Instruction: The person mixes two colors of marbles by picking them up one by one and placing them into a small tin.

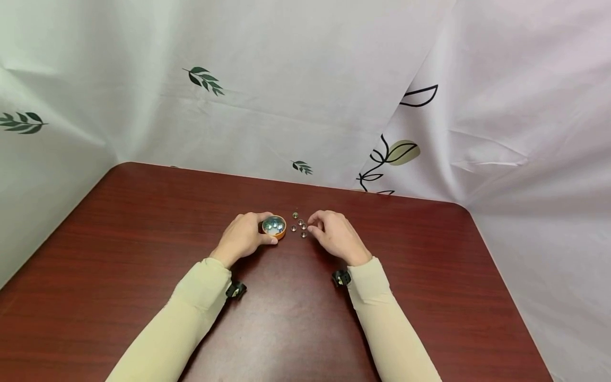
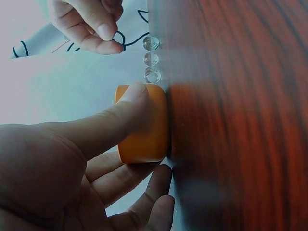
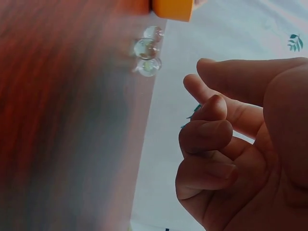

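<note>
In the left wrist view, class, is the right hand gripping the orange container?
No, the left hand grips the orange container, apart from the right hand.

the head view is bright with pale glare low on the table, while both wrist views look dimmer, the right hand shadowed against pale cloth.

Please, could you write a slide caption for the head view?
Left grip holds an orange container; right grip beside small clear balls on a reddish table.
</note>
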`<state>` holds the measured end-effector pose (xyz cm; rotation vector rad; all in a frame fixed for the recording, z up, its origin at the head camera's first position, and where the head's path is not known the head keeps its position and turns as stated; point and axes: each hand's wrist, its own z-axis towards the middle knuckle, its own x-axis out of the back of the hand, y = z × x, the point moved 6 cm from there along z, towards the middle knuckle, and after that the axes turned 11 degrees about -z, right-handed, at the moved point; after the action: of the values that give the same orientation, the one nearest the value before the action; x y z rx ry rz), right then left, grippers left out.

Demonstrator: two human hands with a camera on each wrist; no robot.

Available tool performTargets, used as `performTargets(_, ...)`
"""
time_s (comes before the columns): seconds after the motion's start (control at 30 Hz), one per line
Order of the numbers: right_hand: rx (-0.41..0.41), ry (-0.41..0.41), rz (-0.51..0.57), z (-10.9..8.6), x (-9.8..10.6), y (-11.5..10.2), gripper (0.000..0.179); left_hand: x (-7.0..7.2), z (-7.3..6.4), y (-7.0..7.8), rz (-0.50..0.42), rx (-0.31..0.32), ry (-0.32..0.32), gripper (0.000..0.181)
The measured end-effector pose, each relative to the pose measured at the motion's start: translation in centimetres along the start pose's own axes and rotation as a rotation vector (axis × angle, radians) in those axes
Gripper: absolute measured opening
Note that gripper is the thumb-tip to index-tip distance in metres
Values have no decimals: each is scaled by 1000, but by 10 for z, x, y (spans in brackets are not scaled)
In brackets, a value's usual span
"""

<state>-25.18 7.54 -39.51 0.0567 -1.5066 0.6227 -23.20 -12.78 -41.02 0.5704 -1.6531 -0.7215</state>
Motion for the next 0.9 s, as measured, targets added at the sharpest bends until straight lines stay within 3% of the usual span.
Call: performTargets(0.9,6,-39,13,3,-12,3,10,0,1,-1,12,3,-3,64)
